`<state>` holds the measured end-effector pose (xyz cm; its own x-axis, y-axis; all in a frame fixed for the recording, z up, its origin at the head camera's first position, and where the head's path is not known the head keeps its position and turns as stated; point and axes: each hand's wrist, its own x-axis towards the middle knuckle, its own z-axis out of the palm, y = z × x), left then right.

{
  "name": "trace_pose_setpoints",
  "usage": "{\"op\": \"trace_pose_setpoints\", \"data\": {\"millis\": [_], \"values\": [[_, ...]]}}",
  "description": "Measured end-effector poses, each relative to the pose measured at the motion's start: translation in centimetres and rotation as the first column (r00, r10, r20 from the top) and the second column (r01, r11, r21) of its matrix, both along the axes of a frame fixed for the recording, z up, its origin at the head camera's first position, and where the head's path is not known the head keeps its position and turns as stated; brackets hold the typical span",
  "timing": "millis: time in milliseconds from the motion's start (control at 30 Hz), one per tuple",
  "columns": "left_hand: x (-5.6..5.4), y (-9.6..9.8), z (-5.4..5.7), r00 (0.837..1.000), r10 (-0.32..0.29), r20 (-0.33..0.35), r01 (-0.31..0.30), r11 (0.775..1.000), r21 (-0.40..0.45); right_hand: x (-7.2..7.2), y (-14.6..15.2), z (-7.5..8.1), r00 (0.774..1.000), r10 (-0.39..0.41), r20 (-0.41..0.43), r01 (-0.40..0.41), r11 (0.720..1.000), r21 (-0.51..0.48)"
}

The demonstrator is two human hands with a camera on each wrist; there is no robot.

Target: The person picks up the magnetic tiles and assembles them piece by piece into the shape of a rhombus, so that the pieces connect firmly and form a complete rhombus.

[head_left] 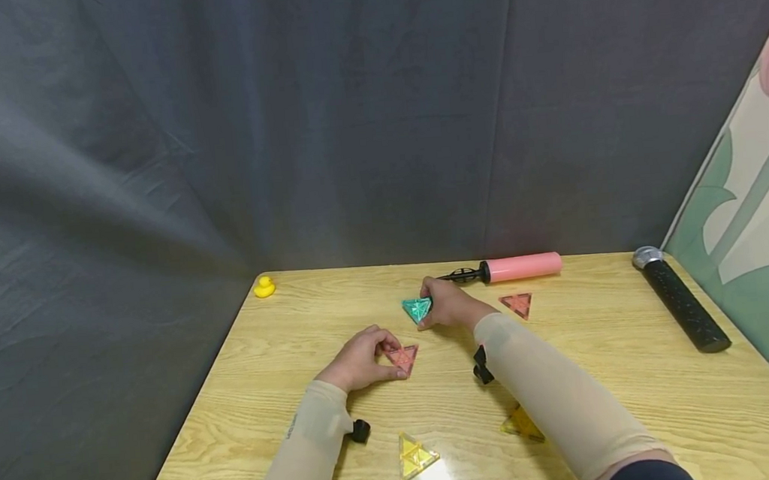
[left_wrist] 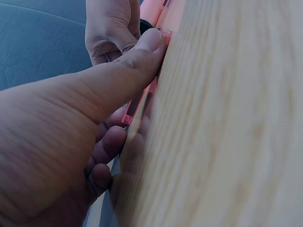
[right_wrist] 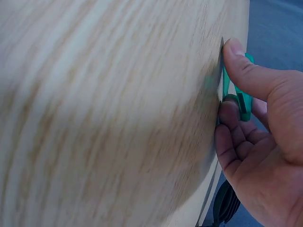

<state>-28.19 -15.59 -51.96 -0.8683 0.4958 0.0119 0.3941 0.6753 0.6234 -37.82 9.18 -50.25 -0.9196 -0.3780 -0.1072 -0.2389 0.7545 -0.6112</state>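
Observation:
Near the middle of the table, my left hand [head_left: 360, 361] pinches a translucent red triangular tile [head_left: 404, 358] by its edges, thumb on the near side. The left wrist view shows that red tile [left_wrist: 135, 106] almost edge-on, close to the wood. Farther back, my right hand [head_left: 449, 306] grips a green triangular piece [head_left: 416, 310] between thumb and fingers. Seen from the right wrist, the green piece [right_wrist: 244, 99] shows two edges set apart; whether these are separate tiles I cannot tell. Part of it is hidden by the thumb.
A second red tile [head_left: 518, 305] lies right of the right hand. Toward the front are a yellow tile [head_left: 415, 457] and another yellow piece [head_left: 524, 423], partly under the right forearm. Along the back stand a rubber duck [head_left: 264, 287] and a pink hand pump [head_left: 522, 267]; a microphone [head_left: 682, 301] lies right.

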Motion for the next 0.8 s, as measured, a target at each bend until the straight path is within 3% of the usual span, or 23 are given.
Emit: {"op": "trace_pose_setpoints", "data": {"millis": [800], "values": [[-0.28, -0.11, -0.4, 0.999, -0.003, -0.038, 0.004, 1.0, 0.015, 0.53, 1.01, 0.67, 0.997, 0.048, -0.065, -0.048, 0.999, -0.009]]}}
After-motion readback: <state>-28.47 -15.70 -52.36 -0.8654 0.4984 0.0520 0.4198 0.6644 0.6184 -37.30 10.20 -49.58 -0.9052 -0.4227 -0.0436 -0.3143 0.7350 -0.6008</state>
